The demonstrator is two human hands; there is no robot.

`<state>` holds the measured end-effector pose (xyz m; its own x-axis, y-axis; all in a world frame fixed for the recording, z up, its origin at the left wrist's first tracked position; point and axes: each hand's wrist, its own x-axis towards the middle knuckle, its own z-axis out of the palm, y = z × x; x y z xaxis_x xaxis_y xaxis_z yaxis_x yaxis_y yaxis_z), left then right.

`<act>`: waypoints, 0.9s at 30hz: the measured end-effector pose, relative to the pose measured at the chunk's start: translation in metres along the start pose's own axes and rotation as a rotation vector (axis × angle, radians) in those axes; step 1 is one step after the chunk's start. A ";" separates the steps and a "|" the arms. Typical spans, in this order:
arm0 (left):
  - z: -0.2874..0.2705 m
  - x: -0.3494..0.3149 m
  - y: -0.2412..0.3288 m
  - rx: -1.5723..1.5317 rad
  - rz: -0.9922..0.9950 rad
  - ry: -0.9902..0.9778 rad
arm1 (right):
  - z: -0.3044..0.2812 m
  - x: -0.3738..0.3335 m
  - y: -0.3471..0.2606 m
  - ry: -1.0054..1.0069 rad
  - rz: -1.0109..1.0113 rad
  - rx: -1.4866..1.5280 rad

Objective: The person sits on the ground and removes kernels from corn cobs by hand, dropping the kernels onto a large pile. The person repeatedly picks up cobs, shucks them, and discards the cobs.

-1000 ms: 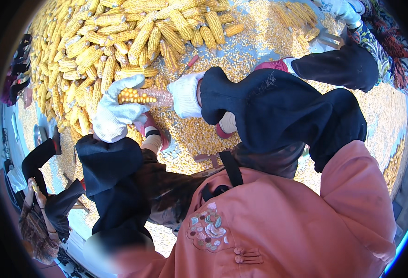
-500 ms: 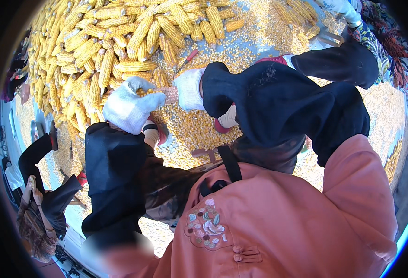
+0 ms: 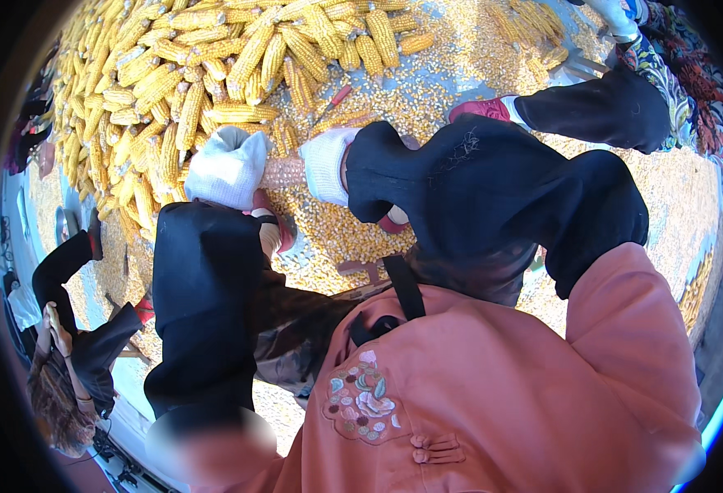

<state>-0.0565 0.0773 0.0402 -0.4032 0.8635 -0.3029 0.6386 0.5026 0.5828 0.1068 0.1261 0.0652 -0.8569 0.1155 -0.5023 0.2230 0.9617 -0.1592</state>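
My left hand [image 3: 226, 168], in a white knit glove, is closed round the left end of a corn cob [image 3: 283, 173]. The cob lies level between both hands, and its bared middle shows pinkish with the kernels gone. Gripping the other end is my right hand [image 3: 325, 170], gloved the same way; its fingers are mostly hidden. Just beyond them rises a large pile of yellow corn ears [image 3: 214, 49]. Loose kernels [image 3: 341, 246] cover the ground below my hands.
A red-handled tool [image 3: 339, 96] lies among kernels in front of the pile. At the right sits another person in a patterned sleeve [image 3: 653, 86] with a gloved hand. A person at the left holds their hands [image 3: 57, 330] together. More ears [image 3: 526, 29] lie at the far right.
My right hand has shifted slightly left and closer to my left hand, which has turned over the cob. Less of the cob's yellow end shows now.
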 end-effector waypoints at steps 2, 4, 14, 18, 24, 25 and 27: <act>0.000 0.003 0.006 -0.131 -0.053 -0.046 | -0.001 -0.004 -0.004 0.014 0.064 0.030; -0.002 0.001 0.024 -0.352 -0.178 -0.067 | 0.023 0.016 0.011 0.108 0.170 0.153; -0.031 0.015 -0.024 -1.067 0.107 -0.300 | 0.044 0.020 0.032 0.433 0.127 -0.339; -0.012 0.013 -0.036 -1.037 0.083 -0.611 | 0.038 0.019 0.020 0.589 0.360 0.360; -0.008 0.010 -0.002 -0.892 0.045 -0.324 | -0.001 0.011 -0.004 0.342 0.310 0.847; -0.009 0.011 -0.006 -0.964 0.043 -0.349 | -0.001 0.012 -0.003 0.346 0.341 0.810; -0.008 0.017 -0.013 -1.097 0.053 -0.426 | 0.002 0.008 0.004 0.365 0.429 0.742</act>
<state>-0.0768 0.0851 0.0338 -0.0093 0.9308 -0.3653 -0.3419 0.3404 0.8759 0.1016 0.1305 0.0586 -0.6974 0.6163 -0.3659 0.6867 0.4283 -0.5874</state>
